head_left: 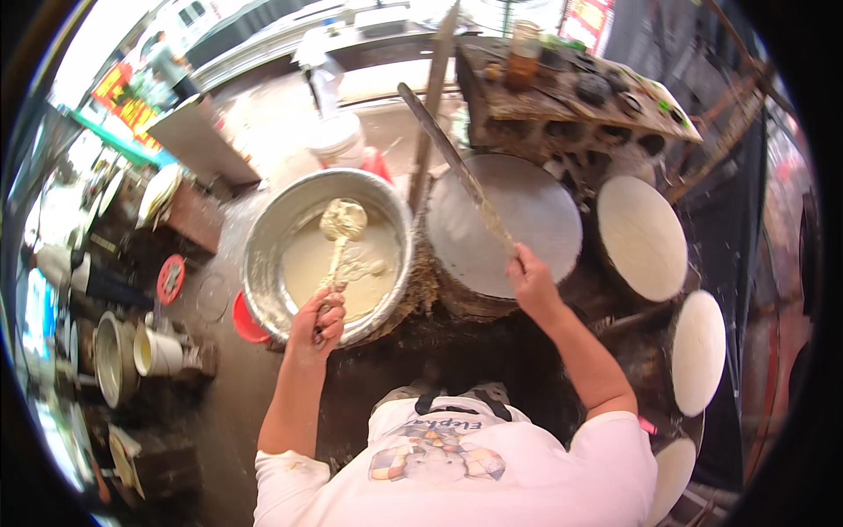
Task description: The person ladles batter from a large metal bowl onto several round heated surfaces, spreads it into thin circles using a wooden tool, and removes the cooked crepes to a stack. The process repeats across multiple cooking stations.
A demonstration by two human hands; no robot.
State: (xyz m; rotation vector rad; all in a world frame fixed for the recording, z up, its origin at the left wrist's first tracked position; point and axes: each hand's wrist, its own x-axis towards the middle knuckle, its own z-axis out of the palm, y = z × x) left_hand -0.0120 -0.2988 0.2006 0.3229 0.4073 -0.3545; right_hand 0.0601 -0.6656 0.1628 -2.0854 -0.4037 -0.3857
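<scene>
My left hand (319, 319) grips the handle of a ladle (344, 219), whose bowl is heaped with thick pale batter. The ladle is over a large metal pot (262, 221), with more batter (306, 263) inside it. My right hand (533, 280) holds one end of a long flat wooden stick (454, 158), slanting up and away to the left. Beneath the stick lies a round grey griddle (527, 204) with no batter visible on it. Farther right, pale round sheets cover a second griddle (642, 237), a third (698, 352) and one more (673, 477).
A wooden post (431, 125) rises between pot and griddle. Behind stands a shelf (520, 109) bearing a jar of reddish-brown contents (522, 62). A white bucket (339, 139) is beyond the pot, a red basin (247, 319) beside it. People (168, 66) are at the far left.
</scene>
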